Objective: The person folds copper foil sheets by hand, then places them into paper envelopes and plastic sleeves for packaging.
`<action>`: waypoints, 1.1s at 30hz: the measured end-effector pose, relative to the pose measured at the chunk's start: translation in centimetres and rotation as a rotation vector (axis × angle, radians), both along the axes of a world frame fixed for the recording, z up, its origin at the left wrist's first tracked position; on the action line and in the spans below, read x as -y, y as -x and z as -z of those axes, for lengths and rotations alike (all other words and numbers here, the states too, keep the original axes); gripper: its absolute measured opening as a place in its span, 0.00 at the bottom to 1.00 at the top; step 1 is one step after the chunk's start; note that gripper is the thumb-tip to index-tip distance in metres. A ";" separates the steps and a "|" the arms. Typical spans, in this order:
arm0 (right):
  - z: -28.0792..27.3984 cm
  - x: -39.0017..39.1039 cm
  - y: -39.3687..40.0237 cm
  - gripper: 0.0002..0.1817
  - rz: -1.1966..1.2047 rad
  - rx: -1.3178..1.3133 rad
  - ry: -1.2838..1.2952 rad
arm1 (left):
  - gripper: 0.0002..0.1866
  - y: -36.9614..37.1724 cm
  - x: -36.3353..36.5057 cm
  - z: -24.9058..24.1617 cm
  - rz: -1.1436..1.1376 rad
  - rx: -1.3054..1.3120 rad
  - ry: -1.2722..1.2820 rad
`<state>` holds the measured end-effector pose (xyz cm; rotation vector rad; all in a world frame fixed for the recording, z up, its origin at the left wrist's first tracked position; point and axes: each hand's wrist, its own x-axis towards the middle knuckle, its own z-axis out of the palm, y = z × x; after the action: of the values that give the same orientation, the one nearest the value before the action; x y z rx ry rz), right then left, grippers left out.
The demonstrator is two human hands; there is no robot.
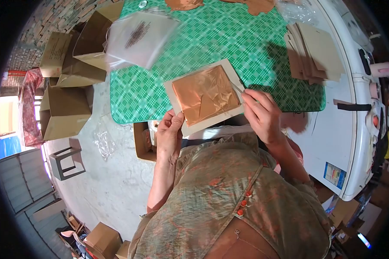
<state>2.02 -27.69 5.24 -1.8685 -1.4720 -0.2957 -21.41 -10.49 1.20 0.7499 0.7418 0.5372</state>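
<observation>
A square pale card (193,127) with a wrinkled sheet of copper-coloured foil (207,93) on it is tilted over the table's near edge. My left hand (170,131) is closed on the card's lower left corner, thumb on top. At the card's right edge my right hand (262,115) is pinched shut, with a slim pale strip (237,88) running from its fingertips toward the foil. Under the card lies the green plaid tablecloth (136,97).
Clear plastic sleeves (140,41) lie at the table's left, a stack of brown cards (311,54) at its right. Copper-coloured pieces (183,3) are at the far edge. Open cardboard boxes (67,110) stand left; a small box (143,144) sits below the table edge. A white appliance (315,134) borders the right.
</observation>
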 end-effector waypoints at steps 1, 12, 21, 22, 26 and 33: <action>-0.3 -0.1 0.0 0.15 0.011 0.002 0.030 | 0.09 -0.1 0.2 -0.2 -0.006 -0.011 -0.015; 0.1 4.5 1.0 0.18 0.136 -1.137 0.135 | 0.12 1.7 2.6 -2.5 0.163 -0.015 0.174; -0.5 8.7 3.9 0.20 0.231 -1.779 0.235 | 0.24 4.2 3.6 -2.3 0.402 -0.035 0.295; -0.5 8.9 4.0 0.19 0.217 -1.806 0.273 | 0.24 4.5 3.2 -2.3 0.482 -0.103 0.204; 0.0 9.9 4.2 0.16 0.116 -1.849 0.351 | 0.22 4.9 3.1 -2.1 0.557 -0.066 0.105; 0.7 9.1 4.9 0.12 0.251 -1.694 0.327 | 0.15 5.4 2.4 -1.9 0.649 -0.112 0.052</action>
<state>-2.83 -36.80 4.55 -1.5859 -0.0812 1.2065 -26.85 -12.87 3.07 0.9216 0.5685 -0.1118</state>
